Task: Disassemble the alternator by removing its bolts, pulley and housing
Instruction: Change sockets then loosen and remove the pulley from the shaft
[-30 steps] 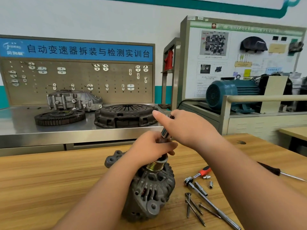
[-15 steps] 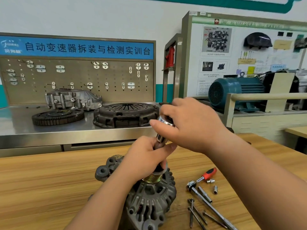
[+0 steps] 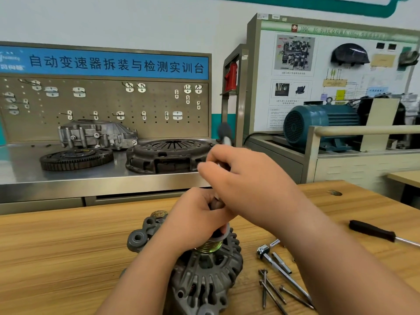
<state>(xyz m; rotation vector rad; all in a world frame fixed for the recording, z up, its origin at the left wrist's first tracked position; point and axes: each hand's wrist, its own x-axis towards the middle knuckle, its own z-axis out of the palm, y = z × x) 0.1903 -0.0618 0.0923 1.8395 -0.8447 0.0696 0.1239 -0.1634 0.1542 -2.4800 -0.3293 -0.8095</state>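
The grey alternator [image 3: 204, 276] stands pulley-up on the wooden table [image 3: 56, 258]. Its ribbed brass-coloured pulley [image 3: 208, 246] shows just under my left hand [image 3: 195, 220], which grips the dark socket sitting on top of the pulley. Above it my right hand [image 3: 245, 178] wraps around a metal tool [image 3: 223, 138] whose blurred upper end sticks out above the fingers. The tool's lower end is hidden between the two hands.
Several long bolts [image 3: 270, 289], a ratchet handle [image 3: 279, 269] and a black-handled screwdriver [image 3: 372, 233] lie on the table at right. A steel bench behind holds a clutch cover [image 3: 168, 155], a ring gear [image 3: 76, 158] and a housing [image 3: 95, 133]. A blue motor [image 3: 318, 123] stands far right.
My right hand has swung the tool round above the pulley, its upper end now blurred. My left hand has kept its grip over the pulley. The view has dipped slightly.
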